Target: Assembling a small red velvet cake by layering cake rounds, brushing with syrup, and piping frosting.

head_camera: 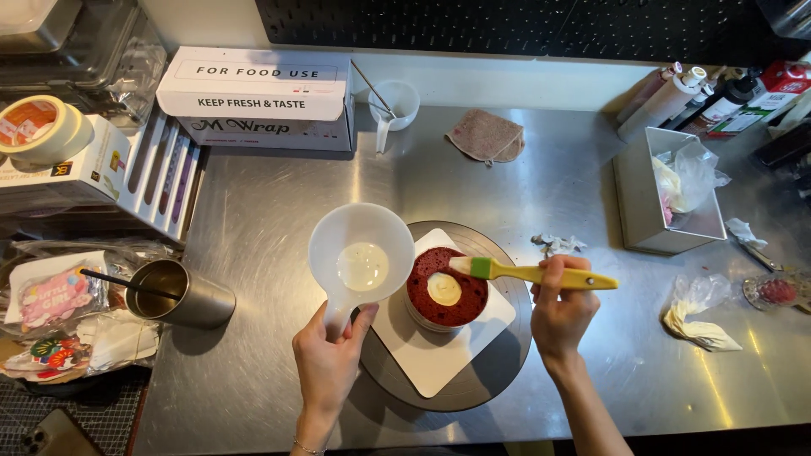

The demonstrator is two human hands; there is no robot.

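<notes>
My left hand [328,359] grips the handle of a white plastic measuring cup [361,253] with a little pale liquid in its bottom, held just left of the cake. A small round red cake layer [446,289] with a white dab in its middle sits on a white square board [439,355] on a dark turntable [481,380]. My right hand [560,308] holds a pastry brush [541,274] with a yellow handle and green collar, its bristles over the cake's upper right edge.
A steel cup with a black straw [182,294] stands at the left. A white wrap box [258,97], a small white cup [394,105] and a cloth [487,135] lie at the back. A steel container with bagged cream [667,190] and a used piping bag [697,317] are at the right.
</notes>
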